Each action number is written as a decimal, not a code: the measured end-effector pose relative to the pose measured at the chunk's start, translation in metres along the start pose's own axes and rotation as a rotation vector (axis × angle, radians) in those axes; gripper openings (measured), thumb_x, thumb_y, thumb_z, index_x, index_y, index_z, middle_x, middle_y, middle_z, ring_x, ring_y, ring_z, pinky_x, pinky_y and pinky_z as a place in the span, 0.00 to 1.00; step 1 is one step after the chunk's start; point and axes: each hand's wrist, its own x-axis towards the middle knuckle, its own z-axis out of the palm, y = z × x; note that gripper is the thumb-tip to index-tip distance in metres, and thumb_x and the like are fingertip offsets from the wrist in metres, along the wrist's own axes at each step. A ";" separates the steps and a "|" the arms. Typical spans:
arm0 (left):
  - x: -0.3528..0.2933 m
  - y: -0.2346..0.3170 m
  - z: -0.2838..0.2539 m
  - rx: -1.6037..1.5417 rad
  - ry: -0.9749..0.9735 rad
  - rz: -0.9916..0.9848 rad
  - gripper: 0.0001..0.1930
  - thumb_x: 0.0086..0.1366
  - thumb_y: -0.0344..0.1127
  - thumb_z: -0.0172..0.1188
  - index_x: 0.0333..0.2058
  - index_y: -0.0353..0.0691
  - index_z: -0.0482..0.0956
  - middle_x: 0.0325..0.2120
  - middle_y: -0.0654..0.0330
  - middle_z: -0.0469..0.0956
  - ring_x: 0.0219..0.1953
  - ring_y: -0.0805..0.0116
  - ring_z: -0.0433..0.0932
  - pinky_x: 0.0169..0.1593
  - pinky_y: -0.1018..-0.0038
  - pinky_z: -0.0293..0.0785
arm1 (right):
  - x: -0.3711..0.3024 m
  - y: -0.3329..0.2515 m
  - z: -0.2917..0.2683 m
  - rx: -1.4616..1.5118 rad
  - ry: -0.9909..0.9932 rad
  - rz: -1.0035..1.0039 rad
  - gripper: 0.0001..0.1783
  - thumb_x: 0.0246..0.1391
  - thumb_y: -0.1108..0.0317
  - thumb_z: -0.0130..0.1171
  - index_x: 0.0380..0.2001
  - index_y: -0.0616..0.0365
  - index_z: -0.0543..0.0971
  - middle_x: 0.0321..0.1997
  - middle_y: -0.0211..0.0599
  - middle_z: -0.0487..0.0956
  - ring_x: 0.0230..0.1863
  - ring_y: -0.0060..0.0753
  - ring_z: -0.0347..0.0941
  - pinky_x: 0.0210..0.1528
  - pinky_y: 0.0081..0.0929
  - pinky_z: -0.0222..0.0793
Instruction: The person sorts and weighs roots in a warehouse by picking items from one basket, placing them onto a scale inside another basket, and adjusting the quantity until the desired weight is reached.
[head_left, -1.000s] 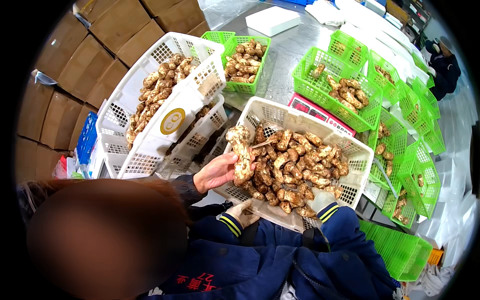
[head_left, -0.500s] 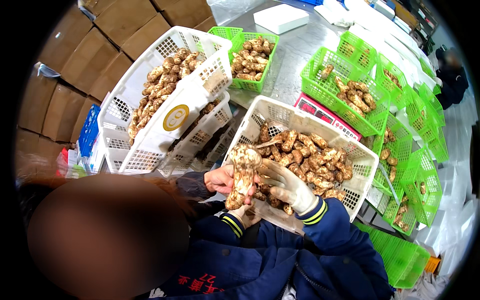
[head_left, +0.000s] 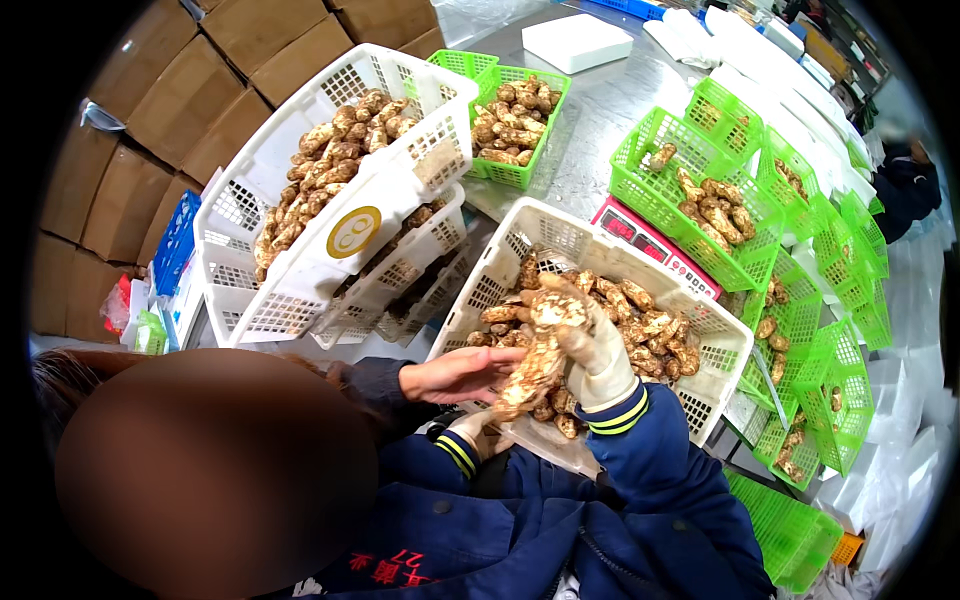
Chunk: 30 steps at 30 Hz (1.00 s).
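In my gloved right hand (head_left: 598, 358) is a large matsutake mushroom (head_left: 532, 372), brown and cream with a thick stem. I hold it tilted over a white plastic crate (head_left: 722, 372) full of matsutake mushrooms (head_left: 655, 335). A co-worker's bare hand (head_left: 462, 376) reaches in from the left, fingers extended, beside the mushroom's stem; whether it touches the stem is unclear. My gloved left hand (head_left: 478, 434) is low at the crate's near rim, its fingers curled against the edge and partly hidden.
Left stand stacked white crates (head_left: 375, 235) of mushrooms, with cardboard boxes (head_left: 190, 100) behind. A red scale (head_left: 640, 240) beyond my crate sits beside a green basket (head_left: 690, 195). More green baskets (head_left: 840, 400) line the right. A white foam block (head_left: 577, 42) lies on the metal table (head_left: 570, 150).
The large mushroom has passed from the co-worker's hand into my right hand and tilted. The co-worker's fingers have come off it or loosened. My left hand remains near the crate's edge.
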 end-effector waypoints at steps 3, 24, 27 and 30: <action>-0.034 -0.023 -0.015 0.214 0.203 0.276 0.18 0.68 0.48 0.46 0.44 0.38 0.70 0.38 0.58 0.72 0.42 0.68 0.72 0.46 0.71 0.70 | -0.002 -0.006 -0.009 0.060 0.005 -0.035 0.34 0.51 0.67 0.60 0.59 0.63 0.59 0.53 0.46 0.72 0.50 0.37 0.72 0.52 0.32 0.70; -0.040 -0.120 -0.028 -0.575 0.829 -0.010 0.07 0.64 0.38 0.54 0.35 0.41 0.74 0.28 0.60 0.74 0.36 0.62 0.74 0.47 0.60 0.72 | -0.039 0.012 -0.076 0.522 0.047 0.232 0.25 0.55 0.61 0.56 0.54 0.59 0.67 0.48 0.45 0.75 0.48 0.41 0.74 0.54 0.47 0.70; -0.009 -0.136 -0.008 -0.651 0.854 -0.056 0.07 0.64 0.38 0.54 0.35 0.41 0.74 0.29 0.60 0.75 0.37 0.62 0.74 0.48 0.59 0.71 | -0.039 -0.001 -0.053 0.633 -0.127 0.297 0.30 0.55 0.49 0.54 0.55 0.59 0.66 0.52 0.48 0.72 0.50 0.43 0.73 0.56 0.48 0.68; 0.002 -0.135 -0.007 -0.643 0.840 -0.074 0.07 0.64 0.37 0.54 0.35 0.41 0.74 0.29 0.60 0.75 0.37 0.62 0.74 0.49 0.59 0.71 | -0.050 0.025 -0.107 0.533 0.154 0.370 0.33 0.57 0.46 0.50 0.55 0.62 0.67 0.52 0.46 0.73 0.48 0.41 0.74 0.48 0.38 0.75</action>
